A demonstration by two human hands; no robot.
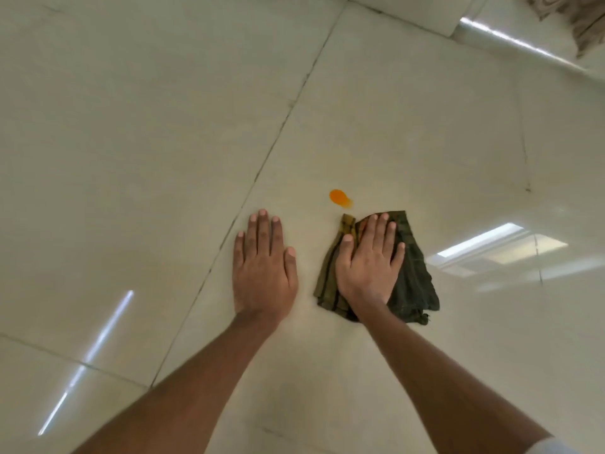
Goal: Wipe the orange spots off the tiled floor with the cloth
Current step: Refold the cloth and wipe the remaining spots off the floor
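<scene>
One orange spot (339, 197) lies on the pale tiled floor (409, 132), a short way beyond the cloth. The dark green cloth (413, 283), with an olive striped edge, lies crumpled flat on the floor. My right hand (368, 262) presses flat on the cloth's left half, fingers spread and pointing toward the spot. My left hand (263, 262) rests palm down on the bare tile to the left of the cloth, fingers apart, holding nothing.
Dark grout lines (281, 126) run diagonally across the glossy tiles. A raised white step or threshold (425, 11) sits at the far top, with patterned fabric (579, 18) in the top right corner. Window light reflects on the floor at right (484, 247).
</scene>
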